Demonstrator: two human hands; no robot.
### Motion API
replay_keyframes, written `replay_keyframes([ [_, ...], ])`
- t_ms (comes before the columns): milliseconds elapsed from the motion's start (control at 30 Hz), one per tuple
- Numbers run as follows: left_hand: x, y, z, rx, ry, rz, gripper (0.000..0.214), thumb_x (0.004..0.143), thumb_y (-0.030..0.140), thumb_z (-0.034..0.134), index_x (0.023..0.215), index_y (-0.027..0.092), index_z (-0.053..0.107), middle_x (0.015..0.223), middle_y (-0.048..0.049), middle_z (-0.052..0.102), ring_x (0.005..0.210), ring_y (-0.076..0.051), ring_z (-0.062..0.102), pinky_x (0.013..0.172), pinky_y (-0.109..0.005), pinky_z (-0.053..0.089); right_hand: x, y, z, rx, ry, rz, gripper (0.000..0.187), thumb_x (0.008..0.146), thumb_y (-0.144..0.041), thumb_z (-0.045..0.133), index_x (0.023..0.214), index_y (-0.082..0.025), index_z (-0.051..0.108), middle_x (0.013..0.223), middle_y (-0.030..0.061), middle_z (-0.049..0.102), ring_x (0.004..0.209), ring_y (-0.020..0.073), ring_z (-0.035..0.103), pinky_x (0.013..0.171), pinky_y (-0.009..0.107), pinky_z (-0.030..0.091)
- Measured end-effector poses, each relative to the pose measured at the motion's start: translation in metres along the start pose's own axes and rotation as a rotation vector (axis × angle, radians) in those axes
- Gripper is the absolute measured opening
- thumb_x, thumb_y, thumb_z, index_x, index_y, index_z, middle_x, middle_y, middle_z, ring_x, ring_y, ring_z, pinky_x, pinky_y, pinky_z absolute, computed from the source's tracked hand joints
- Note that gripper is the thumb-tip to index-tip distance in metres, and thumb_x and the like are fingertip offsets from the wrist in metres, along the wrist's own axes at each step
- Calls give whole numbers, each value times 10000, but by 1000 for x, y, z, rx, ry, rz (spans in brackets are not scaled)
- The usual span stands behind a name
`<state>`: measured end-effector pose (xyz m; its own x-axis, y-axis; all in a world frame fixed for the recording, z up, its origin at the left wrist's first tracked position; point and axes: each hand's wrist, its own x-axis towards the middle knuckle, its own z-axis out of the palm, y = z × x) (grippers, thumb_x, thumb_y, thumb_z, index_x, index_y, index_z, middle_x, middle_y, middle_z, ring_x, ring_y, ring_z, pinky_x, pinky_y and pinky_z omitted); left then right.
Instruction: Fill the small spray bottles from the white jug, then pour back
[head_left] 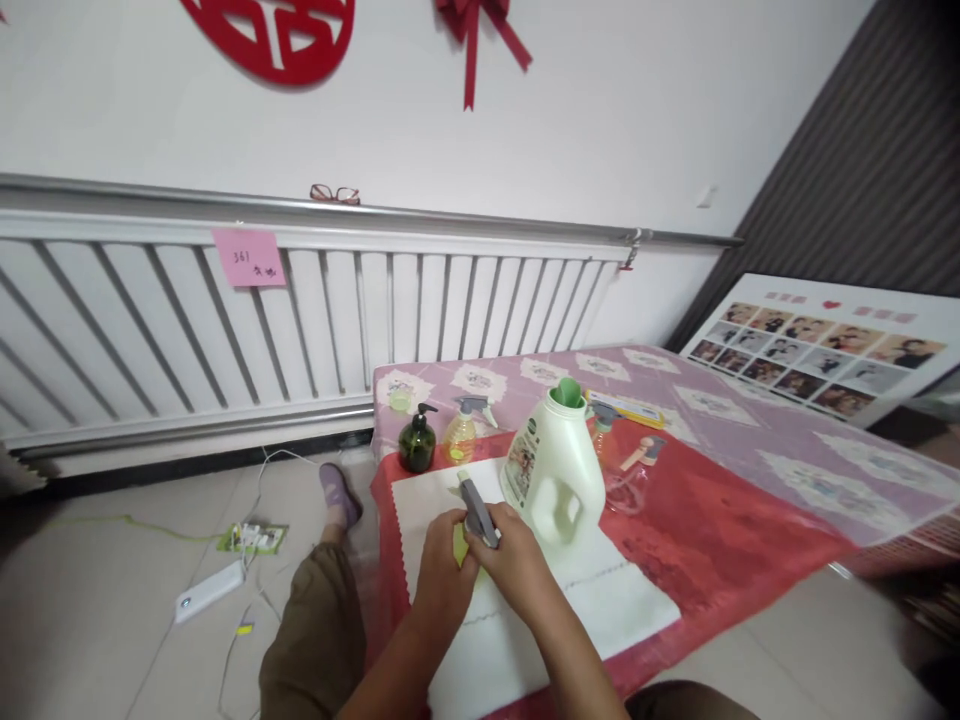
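Note:
Both hands meet over a white cloth [510, 655] around a spray bottle with yellow-green contents [460, 545]. My left hand [441, 565] is closed round its body, most of which the fingers hide. On the grey trigger spray head [480, 512], which tilts up to the left, my right hand [514, 555] is closed. Just right of the hands stands a large pale green detergent jug [544, 450] with a green cap [568, 391]. A dark green pump bottle [417, 443] and another spray bottle of yellowish liquid [460, 436] stand behind the hands.
Red plastic sheet [720, 510] lies under the cloth on a purple-patterned table cover [712, 405]. Right of the jug are another spray bottle [602, 422] and a pinkish item [642, 455]. Cables and a white power strip [210, 590] lie on the floor; a radiator [330, 320] lines the wall.

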<state>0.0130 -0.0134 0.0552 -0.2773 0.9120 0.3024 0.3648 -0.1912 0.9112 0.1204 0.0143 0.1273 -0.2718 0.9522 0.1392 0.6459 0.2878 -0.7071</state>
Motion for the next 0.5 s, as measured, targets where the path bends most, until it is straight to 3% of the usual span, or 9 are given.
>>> replay_keyframes([
  [167, 1, -6, 1, -3, 12, 39, 374, 772, 140, 517, 1144, 179, 521, 1151, -98, 605, 1128, -233, 549, 1015, -449, 414, 3, 5, -8, 104, -89, -62, 142, 757, -199, 564, 885, -199, 624, 848, 18, 580, 815, 195, 579, 764, 305, 450],
  [500, 0, -11, 0, -10, 22, 62, 389, 760, 115, 574, 1135, 206, 520, 1141, -75, 605, 1114, -230, 551, 999, -453, 429, 20, 0, -29, 36, -340, -129, 46, 774, -233, 566, 801, -208, 538, 786, -19, 505, 749, 168, 524, 704, 285, 413],
])
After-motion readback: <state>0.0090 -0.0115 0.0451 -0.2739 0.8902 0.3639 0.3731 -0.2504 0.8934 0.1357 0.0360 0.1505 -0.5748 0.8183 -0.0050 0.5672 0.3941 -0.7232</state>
